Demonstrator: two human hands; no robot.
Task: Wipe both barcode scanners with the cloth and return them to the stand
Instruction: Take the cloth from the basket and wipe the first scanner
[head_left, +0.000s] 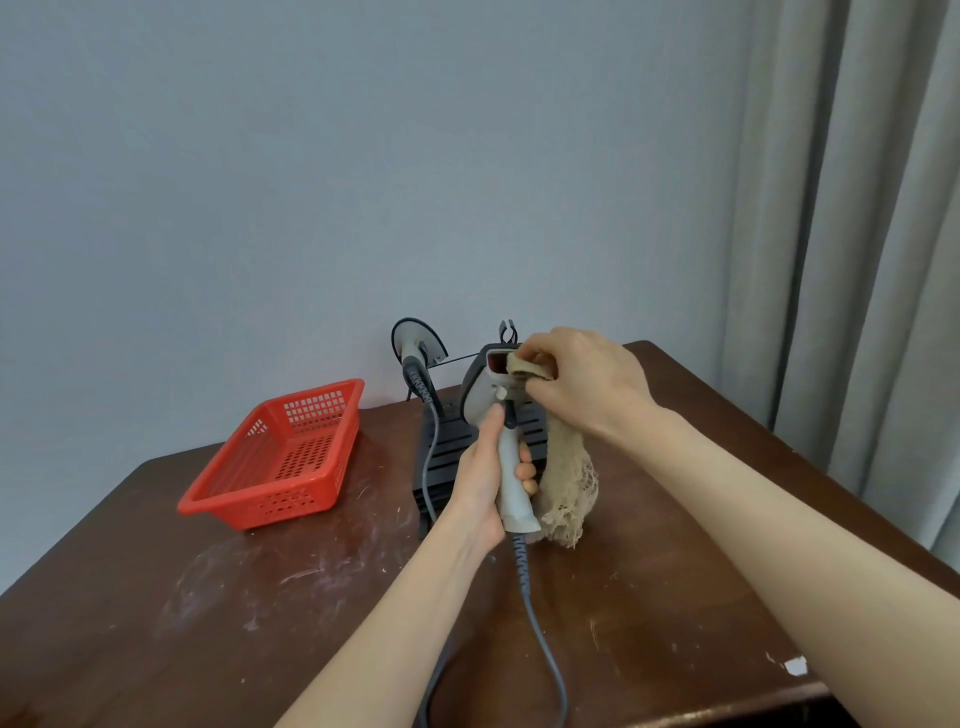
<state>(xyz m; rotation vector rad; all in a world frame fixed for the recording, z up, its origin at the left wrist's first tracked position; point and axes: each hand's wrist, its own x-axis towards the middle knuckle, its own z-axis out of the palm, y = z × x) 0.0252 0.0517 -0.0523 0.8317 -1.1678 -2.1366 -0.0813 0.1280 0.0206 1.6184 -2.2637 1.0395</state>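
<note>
The fingers (543, 343) of the right hand (589, 387) are curling together against the thumb and pinching a bunched fold of the beige cloth (569, 488), pressing it onto the reddish window at the head of the grey barcode scanner (509, 493). The rest of the cloth (a loose, lacy weave) is hanging down past the wrist, just right of the scanner's handle. The fingers (524, 472) of the left hand (485, 470) are wrapping round that handle, their tips showing on its right side, while the thumb is lying straight up the handle toward the trigger. The scanner is being held upright above the brown table (260, 597), near the middle, with its grey cable (540, 629) trailing down toward the near edge.

Directly behind it the black slotted stand (452, 452) is sitting on the table. The second scanner (413, 343) is standing up at the stand's far left corner; I cannot tell how it is seated there. Its cable is running down across the stand's left side. Well to the left, a red plastic basket (280, 457) is resting on the table. A grey curtain (857, 208) is hanging at the far right.
</note>
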